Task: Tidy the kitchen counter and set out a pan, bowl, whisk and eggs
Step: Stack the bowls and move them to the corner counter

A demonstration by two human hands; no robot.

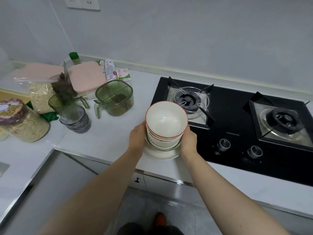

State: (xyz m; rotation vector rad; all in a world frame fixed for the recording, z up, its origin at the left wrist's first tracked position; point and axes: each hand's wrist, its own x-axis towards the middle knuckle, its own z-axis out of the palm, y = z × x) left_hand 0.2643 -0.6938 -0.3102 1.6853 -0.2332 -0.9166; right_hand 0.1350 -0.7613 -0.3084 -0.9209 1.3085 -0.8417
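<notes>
A stack of white bowls (pixel 166 119) with red rims sits on a pale plate (pixel 160 154) at the front of the white counter (pixel 105 139), just left of the black gas hob. My left hand (pixel 138 137) grips the stack's left side. My right hand (pixel 188 141) grips its right side, fingers curled round the lower bowls. The top bowl is empty and tilts slightly towards me. No pan, whisk or eggs are in view.
The black two-burner gas hob (pixel 237 126) lies to the right. On the left stand green clear jugs (pixel 115 97), a grey glass (pixel 76 121), oat jars and bags (pixel 25 126), pink-lidded boxes (pixel 86 77) and a milk carton (pixel 124 74). The counter edge runs along the front.
</notes>
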